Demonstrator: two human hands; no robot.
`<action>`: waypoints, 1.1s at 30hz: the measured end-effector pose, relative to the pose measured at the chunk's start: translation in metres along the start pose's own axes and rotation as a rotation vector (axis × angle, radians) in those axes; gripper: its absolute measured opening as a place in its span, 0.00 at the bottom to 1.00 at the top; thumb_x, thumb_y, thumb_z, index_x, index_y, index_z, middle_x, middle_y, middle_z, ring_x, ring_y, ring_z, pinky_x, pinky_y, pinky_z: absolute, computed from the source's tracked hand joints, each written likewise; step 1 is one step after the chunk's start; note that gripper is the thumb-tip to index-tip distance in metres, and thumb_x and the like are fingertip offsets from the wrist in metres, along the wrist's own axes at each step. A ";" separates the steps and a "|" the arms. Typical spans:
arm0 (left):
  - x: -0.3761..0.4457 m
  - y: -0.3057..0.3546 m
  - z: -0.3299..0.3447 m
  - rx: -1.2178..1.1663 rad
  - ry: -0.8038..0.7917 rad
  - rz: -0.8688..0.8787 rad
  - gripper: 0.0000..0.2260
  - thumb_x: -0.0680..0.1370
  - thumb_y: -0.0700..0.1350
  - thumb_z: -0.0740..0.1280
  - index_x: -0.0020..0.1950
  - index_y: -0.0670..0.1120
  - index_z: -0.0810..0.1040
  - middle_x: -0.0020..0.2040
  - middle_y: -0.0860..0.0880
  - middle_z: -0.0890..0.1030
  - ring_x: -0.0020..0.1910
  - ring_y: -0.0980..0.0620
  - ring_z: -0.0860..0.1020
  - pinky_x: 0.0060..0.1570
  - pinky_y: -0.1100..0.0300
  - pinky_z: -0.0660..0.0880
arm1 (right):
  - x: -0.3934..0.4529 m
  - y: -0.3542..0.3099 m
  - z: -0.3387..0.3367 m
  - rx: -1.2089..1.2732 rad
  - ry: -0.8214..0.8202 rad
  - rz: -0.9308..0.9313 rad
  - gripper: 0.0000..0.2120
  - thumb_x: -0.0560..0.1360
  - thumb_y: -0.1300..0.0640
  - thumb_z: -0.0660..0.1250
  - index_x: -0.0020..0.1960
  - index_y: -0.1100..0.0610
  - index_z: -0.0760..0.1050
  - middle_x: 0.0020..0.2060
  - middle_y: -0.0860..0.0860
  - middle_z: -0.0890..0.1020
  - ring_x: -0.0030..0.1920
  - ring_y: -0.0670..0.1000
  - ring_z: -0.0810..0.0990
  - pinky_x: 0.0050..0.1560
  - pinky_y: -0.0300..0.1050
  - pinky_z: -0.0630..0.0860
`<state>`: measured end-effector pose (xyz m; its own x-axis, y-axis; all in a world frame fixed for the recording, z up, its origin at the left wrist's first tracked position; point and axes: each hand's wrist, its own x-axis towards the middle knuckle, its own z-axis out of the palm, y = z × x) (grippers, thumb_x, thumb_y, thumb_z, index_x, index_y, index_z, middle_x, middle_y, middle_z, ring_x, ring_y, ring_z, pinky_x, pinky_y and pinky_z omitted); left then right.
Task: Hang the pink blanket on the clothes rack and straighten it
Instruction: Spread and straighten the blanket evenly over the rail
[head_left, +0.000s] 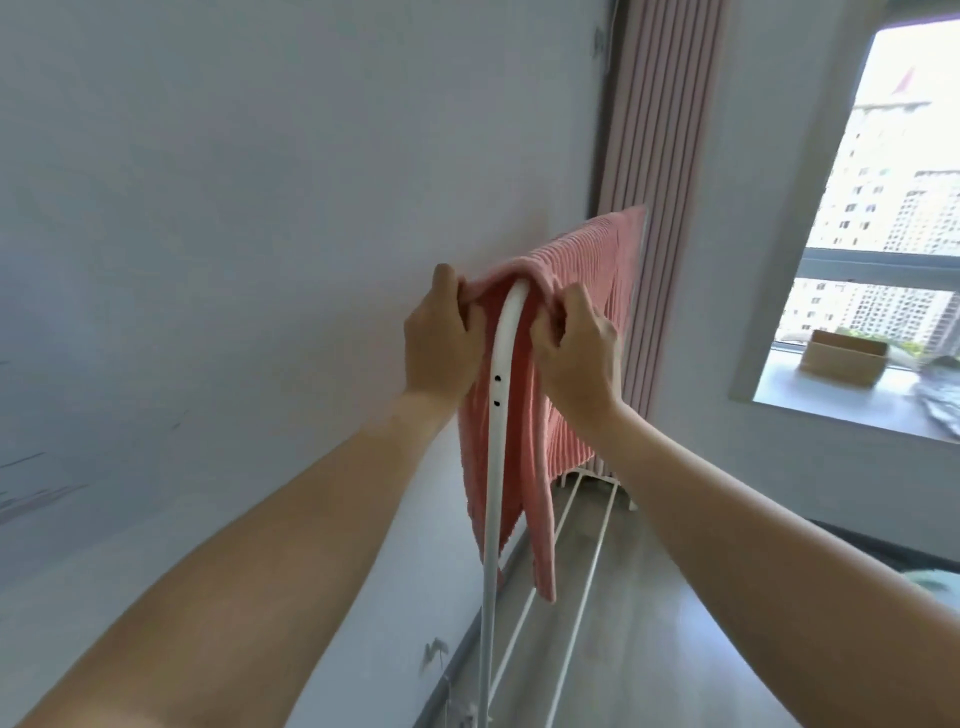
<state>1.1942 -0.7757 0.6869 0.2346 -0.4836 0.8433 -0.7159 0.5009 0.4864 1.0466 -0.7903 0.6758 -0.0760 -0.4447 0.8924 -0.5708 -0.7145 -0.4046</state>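
Pink blanket (582, 291) draped over the white clothes rack (501, 364) (near end), pinched by left hand (441, 338) and right hand (576, 353) either side of the frame.

Only one view here, a wide-angle cam worn on the person's head, looking forward along both outstretched arms, so there's no second angle to share anything with. It sits close to the near end of the clothes rack (496, 415), looking down the length of its top bar toward the pink curtain (660, 130), with the white wall (260, 208) on the left and a window (883, 208) on the right; the frame is tilted, so verticals lean
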 end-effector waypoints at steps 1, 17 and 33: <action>-0.009 -0.010 0.005 -0.002 -0.016 -0.026 0.04 0.77 0.42 0.62 0.48 0.46 0.67 0.36 0.50 0.74 0.34 0.45 0.73 0.35 0.53 0.70 | -0.013 0.004 0.004 0.015 0.019 0.005 0.06 0.77 0.61 0.62 0.42 0.58 0.68 0.29 0.50 0.72 0.27 0.50 0.70 0.27 0.41 0.68; -0.061 -0.024 0.026 -0.070 0.119 0.040 0.08 0.78 0.41 0.57 0.39 0.46 0.65 0.30 0.52 0.67 0.26 0.54 0.65 0.28 0.69 0.61 | -0.079 0.028 0.019 0.072 -0.142 0.407 0.06 0.77 0.60 0.60 0.43 0.53 0.72 0.31 0.48 0.78 0.29 0.47 0.77 0.30 0.44 0.76; -0.105 -0.029 0.033 -0.142 -0.049 -0.410 0.04 0.79 0.44 0.65 0.50 0.49 0.71 0.36 0.54 0.77 0.33 0.57 0.77 0.33 0.66 0.75 | -0.119 0.035 0.011 -0.019 -0.189 0.173 0.08 0.77 0.59 0.67 0.42 0.57 0.68 0.29 0.49 0.74 0.26 0.50 0.74 0.25 0.45 0.74</action>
<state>1.1691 -0.7633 0.5766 0.4466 -0.6950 0.5635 -0.4716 0.3523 0.8084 1.0444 -0.7681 0.5530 -0.0211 -0.6540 0.7562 -0.5781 -0.6091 -0.5430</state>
